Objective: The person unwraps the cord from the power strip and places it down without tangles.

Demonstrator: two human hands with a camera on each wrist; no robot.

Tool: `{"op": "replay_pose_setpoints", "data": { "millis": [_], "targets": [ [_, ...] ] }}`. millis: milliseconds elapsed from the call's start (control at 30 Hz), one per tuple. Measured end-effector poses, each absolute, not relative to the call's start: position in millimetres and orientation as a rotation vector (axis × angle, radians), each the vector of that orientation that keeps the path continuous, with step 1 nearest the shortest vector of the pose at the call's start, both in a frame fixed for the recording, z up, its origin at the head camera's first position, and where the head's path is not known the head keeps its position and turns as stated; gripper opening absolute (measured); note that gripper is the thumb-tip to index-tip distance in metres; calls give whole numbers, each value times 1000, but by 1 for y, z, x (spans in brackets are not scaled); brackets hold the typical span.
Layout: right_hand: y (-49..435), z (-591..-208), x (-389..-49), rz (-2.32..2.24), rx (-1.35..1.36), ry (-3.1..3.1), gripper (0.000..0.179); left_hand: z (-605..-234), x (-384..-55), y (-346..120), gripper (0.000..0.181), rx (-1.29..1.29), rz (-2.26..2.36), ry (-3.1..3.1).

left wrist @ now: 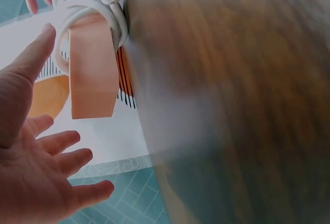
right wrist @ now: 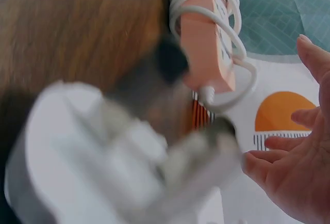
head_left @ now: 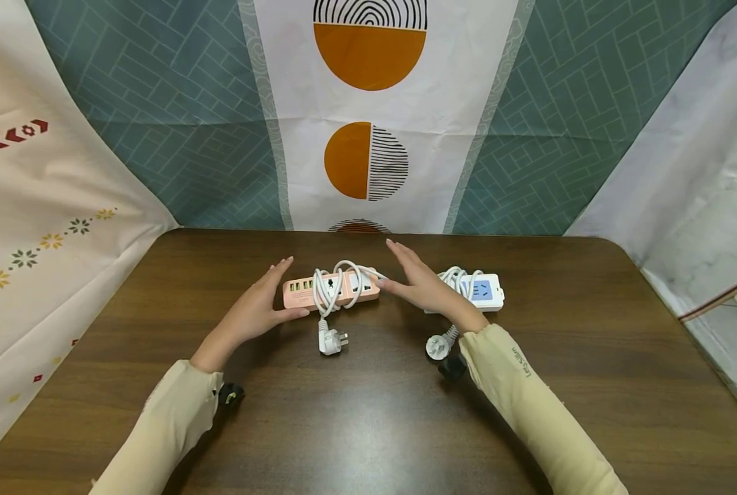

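A pink power strip (head_left: 300,294) lies on the table with its white cord (head_left: 326,292) wound around it, and the white plug (head_left: 330,340) rests in front. My left hand (head_left: 258,308) is at the strip's left end, fingers extended and thumb near its front edge. The left wrist view shows a gap between that hand (left wrist: 46,172) and the pink strip (left wrist: 93,74). At the strip's right end my right hand (head_left: 419,283) is spread, holding nothing. In the right wrist view its fingers (right wrist: 268,164) are apart from the pink strip (right wrist: 201,53).
A white power strip (head_left: 495,292) with blue sockets and a wound cord lies to the right, partly behind my right hand. Its round plug (head_left: 438,347) sits near my right wrist. Patterned cloths (head_left: 189,137) hang behind the brown table (head_left: 356,426) and at both sides.
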State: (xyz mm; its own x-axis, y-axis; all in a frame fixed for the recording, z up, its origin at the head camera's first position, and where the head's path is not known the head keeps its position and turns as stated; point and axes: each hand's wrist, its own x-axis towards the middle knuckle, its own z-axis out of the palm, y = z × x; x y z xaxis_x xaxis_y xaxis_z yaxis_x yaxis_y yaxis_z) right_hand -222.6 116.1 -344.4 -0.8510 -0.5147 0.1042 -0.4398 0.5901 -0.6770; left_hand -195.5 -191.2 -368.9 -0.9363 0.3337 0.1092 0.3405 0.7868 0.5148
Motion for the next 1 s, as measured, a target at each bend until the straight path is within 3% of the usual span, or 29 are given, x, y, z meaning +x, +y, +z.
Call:
{"op": "replay_pose_setpoints", "data": {
  "millis": [633,1000],
  "targets": [
    [88,-356,-236,-1253,-631,2426,79,-369,-205,-188,94,-624,-1035,-3031],
    [83,-366,-243,-1239,-561,2461,68,-371,-212,-187,63,-626,-909,-3007]
  ]
}}
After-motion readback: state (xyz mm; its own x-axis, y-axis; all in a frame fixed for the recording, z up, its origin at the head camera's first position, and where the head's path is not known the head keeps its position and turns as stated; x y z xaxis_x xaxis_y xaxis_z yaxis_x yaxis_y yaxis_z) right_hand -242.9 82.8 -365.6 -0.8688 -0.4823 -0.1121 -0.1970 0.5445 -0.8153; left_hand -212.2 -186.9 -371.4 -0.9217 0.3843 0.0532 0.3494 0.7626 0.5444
